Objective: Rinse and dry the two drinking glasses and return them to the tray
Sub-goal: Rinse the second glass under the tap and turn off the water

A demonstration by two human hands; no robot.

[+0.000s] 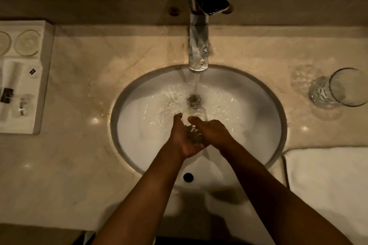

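A clear drinking glass [196, 113] is held over the white sink basin [258, 125], tilted with its mouth toward the running water. My left hand [182, 137] cups it from below and the left. My right hand [211, 131] grips it from the right, thumb across the top. The glass's ribbed base shows between my palms. A second drinking glass [338, 89] stands upright on the counter at the right. The white tray [41, 77] sits at the far left, with two round coasters on it.
The chrome tap [198, 45] runs a stream into the drain [193, 100]. A folded white towel [328, 181] lies on the counter at the lower right. Small toiletry items lie in the tray's front part. The marble counter [79, 105] surrounds the basin.
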